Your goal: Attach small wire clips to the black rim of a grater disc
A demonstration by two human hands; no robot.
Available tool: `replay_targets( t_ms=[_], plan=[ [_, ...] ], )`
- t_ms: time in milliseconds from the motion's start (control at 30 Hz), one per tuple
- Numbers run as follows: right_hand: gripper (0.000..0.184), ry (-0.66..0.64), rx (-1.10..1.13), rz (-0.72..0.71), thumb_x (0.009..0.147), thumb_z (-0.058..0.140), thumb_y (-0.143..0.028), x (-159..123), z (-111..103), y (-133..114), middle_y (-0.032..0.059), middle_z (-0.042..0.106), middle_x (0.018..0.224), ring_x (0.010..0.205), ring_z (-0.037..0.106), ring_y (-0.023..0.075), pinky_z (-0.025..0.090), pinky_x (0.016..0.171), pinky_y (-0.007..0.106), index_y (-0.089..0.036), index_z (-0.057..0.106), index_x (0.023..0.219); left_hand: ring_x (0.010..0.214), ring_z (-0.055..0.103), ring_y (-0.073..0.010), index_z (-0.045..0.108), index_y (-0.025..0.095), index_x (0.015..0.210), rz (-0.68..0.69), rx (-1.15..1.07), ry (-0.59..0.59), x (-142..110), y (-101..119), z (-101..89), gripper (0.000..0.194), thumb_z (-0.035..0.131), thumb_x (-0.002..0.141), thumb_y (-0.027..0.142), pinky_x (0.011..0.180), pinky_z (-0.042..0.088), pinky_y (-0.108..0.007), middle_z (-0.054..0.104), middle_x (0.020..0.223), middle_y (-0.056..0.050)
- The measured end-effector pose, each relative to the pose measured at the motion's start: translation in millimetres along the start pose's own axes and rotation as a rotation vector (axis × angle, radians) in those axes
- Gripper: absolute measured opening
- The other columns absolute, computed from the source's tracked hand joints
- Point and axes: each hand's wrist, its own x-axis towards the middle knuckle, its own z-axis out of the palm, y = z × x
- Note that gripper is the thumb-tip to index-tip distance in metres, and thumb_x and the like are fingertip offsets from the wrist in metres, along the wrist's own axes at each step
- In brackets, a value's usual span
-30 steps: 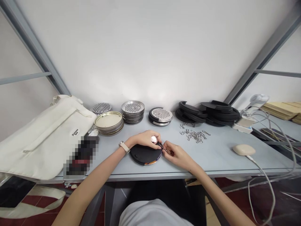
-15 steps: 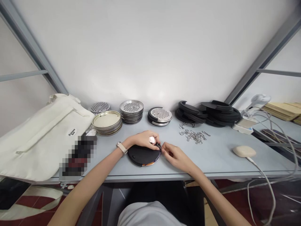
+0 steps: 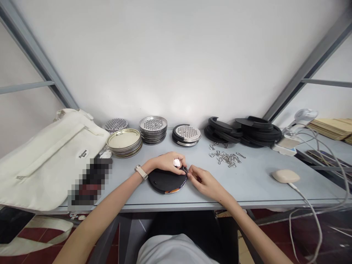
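One black disc (image 3: 165,179) lies flat on the grey table (image 3: 255,183), which I inspect remotely: it is under the left hand (image 3: 168,161) and just left of the right hand (image 3: 205,180). The right pinches a small metal clip (image 3: 185,169) at the disc's rim; the left curves narrowly there, its grip indeterminable. Loose clips (image 3: 227,159) lie farther back, before black covers (image 3: 258,134).

In the near middle of the counter (image 3: 255,187) lies a disc (image 3: 166,180), with the left hand (image 3: 167,162) over it and the right hand (image 3: 202,180) at its right edge. Along the far side stand, from left to right, stacked lids (image 3: 124,139), grater discs (image 3: 153,124) and covers (image 3: 257,134). Clips (image 3: 227,158) lie just before the covers, and a bag (image 3: 57,161) on the left end.
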Motion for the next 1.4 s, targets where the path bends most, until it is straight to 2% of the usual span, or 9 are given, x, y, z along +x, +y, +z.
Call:
replay_targets(
  t_ms=[167,333,500,600,900,1067,1167,1267,1400],
  plan=[
    [0.022,0.020,-0.036,-0.013,0.093,0.036,-0.031,0,0,0,-0.0035,0.043,0.061,0.057,0.039,0.0129,0.033,0.054,0.024,-0.022,0.037,0.073,0.073,0.054,-0.0102,0.060,0.015,0.084,-0.027,0.082,0.041,-1,7,1.2,0.024,0.062,0.078,0.038,0.064,0.040,-0.020,0.063,0.082,0.000],
    [0.024,0.019,-0.049,-0.013,0.093,0.037,-0.032,0,0,-2,-0.0043,0.041,0.059,0.055,0.038,0.0128,0.032,0.052,0.023,-0.023,0.034,0.071,0.073,0.055,-0.0103,0.059,0.015,0.080,-0.004,0.182,0.111,-1,9,3.1,0.019,0.057,0.081,0.034,0.065,0.039,-0.020,0.064,0.079,0.002],
    [0.017,0.084,-0.083,0.019,0.093,0.037,-0.034,0,5,-4,-0.0072,0.038,0.054,0.049,0.037,0.0127,0.030,0.051,0.024,-0.023,0.037,0.080,0.074,0.055,-0.0105,0.062,0.015,0.082,0.033,0.152,0.089,-1,8,2.9,0.017,0.057,0.082,0.031,0.066,0.039,-0.020,0.064,0.080,0.000],
    [0.016,0.112,-0.147,-0.001,0.093,0.037,-0.033,0,7,-3,-0.0058,0.042,0.056,0.051,0.040,0.0136,0.031,0.053,0.024,-0.023,0.038,0.080,0.072,0.055,-0.0104,0.062,0.014,0.081,0.039,0.120,0.083,-1,9,2.4,0.017,0.058,0.081,0.031,0.065,0.039,-0.020,0.064,0.079,0.000],
    [0.019,0.062,-0.242,-0.027,0.092,0.039,-0.029,1,6,-4,-0.0030,0.048,0.059,0.054,0.043,0.0141,0.031,0.054,0.025,-0.023,0.039,0.074,0.076,0.057,-0.0117,0.064,0.013,0.084,0.061,0.056,0.053,2,4,0.9,0.020,0.060,0.081,0.032,0.068,0.041,-0.021,0.066,0.083,-0.003],
    [0.020,0.065,-0.287,-0.048,0.092,0.037,-0.025,1,7,-2,-0.0027,0.048,0.057,0.055,0.044,0.0147,0.031,0.055,0.026,-0.022,0.041,0.072,0.074,0.055,-0.0111,0.063,0.013,0.082,0.021,0.082,0.055,0,6,0.3,0.026,0.057,0.083,0.038,0.066,0.041,-0.021,0.064,0.079,-0.001],
    [0.021,0.062,-0.300,-0.059,0.093,0.036,-0.024,1,7,-1,-0.0022,0.048,0.058,0.056,0.044,0.0151,0.031,0.056,0.026,-0.022,0.041,0.072,0.075,0.056,-0.0115,0.062,0.015,0.086,0.019,0.093,0.030,-1,8,-1.5,0.030,0.064,0.077,0.043,0.066,0.041,-0.021,0.064,0.082,-0.001],
    [0.024,0.051,-0.315,-0.070,0.094,0.033,-0.024,1,6,-1,-0.0014,0.049,0.061,0.058,0.045,0.0153,0.031,0.057,0.027,-0.022,0.042,0.073,0.080,0.057,-0.0125,0.062,0.016,0.092,0.078,0.103,-0.024,-3,8,-4.6,0.033,0.072,0.070,0.038,0.071,0.043,-0.022,0.063,0.087,-0.001],
    [0.027,0.052,-0.314,-0.070,0.097,0.029,-0.025,1,6,1,-0.0005,0.050,0.062,0.058,0.046,0.0157,0.032,0.058,0.027,-0.022,0.043,0.074,0.084,0.057,-0.0133,0.063,0.016,0.089,0.124,0.140,-0.012,-4,9,-7.0,0.025,0.072,0.071,0.030,0.076,0.043,-0.024,0.064,0.090,-0.002]
  ],
)
